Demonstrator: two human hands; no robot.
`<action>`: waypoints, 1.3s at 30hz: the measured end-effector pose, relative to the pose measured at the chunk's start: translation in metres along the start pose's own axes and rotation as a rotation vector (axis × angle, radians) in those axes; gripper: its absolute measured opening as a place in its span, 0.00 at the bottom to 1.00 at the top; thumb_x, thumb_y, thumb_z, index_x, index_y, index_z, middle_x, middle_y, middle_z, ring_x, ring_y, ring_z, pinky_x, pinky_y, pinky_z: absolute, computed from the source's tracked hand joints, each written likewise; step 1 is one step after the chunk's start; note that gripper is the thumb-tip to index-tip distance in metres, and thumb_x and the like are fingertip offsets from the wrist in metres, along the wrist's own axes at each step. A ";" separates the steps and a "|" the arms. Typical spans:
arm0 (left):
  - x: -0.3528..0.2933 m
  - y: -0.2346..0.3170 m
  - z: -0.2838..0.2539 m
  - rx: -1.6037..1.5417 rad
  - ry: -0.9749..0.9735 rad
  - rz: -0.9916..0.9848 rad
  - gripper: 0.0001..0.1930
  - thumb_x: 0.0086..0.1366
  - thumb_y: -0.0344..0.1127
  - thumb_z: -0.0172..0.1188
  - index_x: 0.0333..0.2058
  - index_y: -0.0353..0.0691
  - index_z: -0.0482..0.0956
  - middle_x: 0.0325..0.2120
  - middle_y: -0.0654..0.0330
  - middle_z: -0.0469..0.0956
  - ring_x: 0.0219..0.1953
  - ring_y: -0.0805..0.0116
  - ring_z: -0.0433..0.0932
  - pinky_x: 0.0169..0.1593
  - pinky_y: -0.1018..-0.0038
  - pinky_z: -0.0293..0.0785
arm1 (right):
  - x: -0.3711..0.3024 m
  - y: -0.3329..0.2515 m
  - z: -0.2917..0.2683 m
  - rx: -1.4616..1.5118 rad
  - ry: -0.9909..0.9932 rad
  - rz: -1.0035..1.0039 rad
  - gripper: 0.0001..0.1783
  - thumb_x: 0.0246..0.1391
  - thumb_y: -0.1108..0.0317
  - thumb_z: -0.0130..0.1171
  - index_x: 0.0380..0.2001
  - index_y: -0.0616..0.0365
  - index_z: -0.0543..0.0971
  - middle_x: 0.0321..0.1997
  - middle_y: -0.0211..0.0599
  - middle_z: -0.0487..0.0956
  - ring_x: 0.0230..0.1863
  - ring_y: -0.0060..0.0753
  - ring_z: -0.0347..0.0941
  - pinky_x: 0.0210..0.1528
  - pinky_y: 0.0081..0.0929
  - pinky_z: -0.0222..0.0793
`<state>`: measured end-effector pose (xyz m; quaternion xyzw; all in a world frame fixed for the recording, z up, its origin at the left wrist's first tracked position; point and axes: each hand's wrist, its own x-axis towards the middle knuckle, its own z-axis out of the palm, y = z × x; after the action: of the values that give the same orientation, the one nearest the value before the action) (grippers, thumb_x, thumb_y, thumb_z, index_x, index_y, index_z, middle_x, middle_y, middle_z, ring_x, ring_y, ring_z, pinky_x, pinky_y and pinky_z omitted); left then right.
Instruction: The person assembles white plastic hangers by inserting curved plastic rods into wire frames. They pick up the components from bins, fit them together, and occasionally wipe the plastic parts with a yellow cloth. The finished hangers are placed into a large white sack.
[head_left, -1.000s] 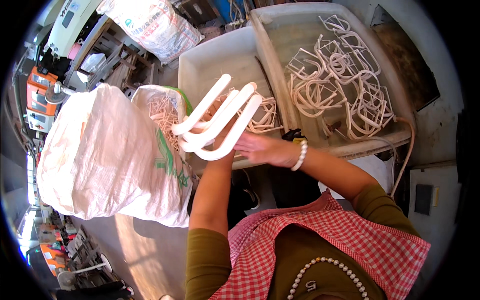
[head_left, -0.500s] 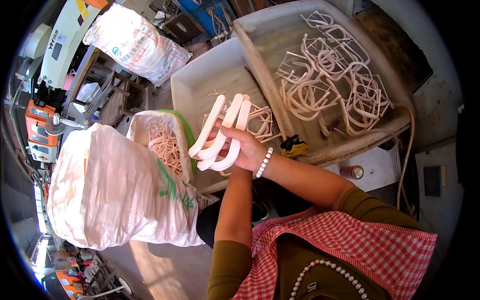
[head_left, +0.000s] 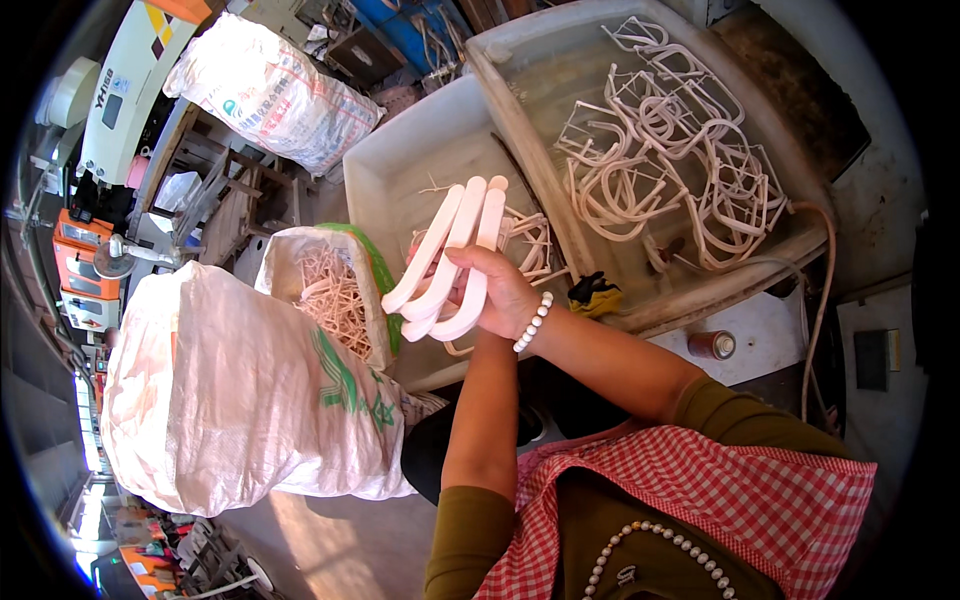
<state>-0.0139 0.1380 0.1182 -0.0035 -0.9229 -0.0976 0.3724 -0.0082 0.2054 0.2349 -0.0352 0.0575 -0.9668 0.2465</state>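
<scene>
Though near sack (head_left: 375,312), bars' ends (head_left: 474,192) free.

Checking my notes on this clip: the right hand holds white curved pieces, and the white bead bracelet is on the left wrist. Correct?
Not quite: the head view shows the white bead bracelet on the right wrist, not the left. The right hand does hold white curved pieces.

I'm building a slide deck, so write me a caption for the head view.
The right hand grips white curved pieces in front of a pale tub, a big white sack at left.
</scene>
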 end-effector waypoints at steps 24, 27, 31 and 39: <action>0.016 -0.059 -0.094 -1.554 -0.962 -0.903 0.33 0.57 0.50 0.64 0.54 0.33 0.66 0.47 0.55 0.73 0.49 0.65 0.72 0.54 0.68 0.67 | 0.004 -0.039 -0.069 -0.588 -0.093 0.672 0.24 0.48 0.73 0.53 0.51 0.64 0.70 0.45 0.42 0.77 0.43 0.30 0.75 0.47 0.28 0.72; 0.010 -0.053 -0.085 -1.642 -0.973 -0.977 0.28 0.62 0.47 0.59 0.54 0.33 0.66 0.47 0.55 0.73 0.49 0.64 0.73 0.52 0.68 0.69 | 0.005 -0.034 -0.095 -0.542 -0.100 0.694 0.24 0.49 0.72 0.54 0.51 0.64 0.71 0.44 0.42 0.77 0.43 0.30 0.76 0.47 0.28 0.73; 0.008 -0.046 -0.083 -1.697 -0.827 -1.004 0.25 0.66 0.45 0.53 0.54 0.33 0.65 0.47 0.54 0.73 0.49 0.63 0.73 0.52 0.67 0.70 | 0.004 -0.039 -0.085 -0.545 0.048 0.761 0.29 0.51 0.69 0.57 0.56 0.66 0.66 0.50 0.42 0.75 0.47 0.29 0.74 0.51 0.27 0.70; 0.015 -0.043 -0.074 -1.585 -0.482 -1.137 0.22 0.63 0.39 0.60 0.52 0.35 0.67 0.45 0.55 0.74 0.45 0.64 0.75 0.46 0.65 0.74 | -0.007 -0.034 -0.061 -1.388 0.148 0.398 0.24 0.50 0.59 0.64 0.45 0.66 0.74 0.37 0.35 0.79 0.36 0.19 0.74 0.37 0.20 0.72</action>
<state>0.0227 0.0815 0.1729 0.1711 -0.5070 -0.8440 -0.0359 -0.0237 0.2440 0.1784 -0.1071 0.6798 -0.6441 0.3339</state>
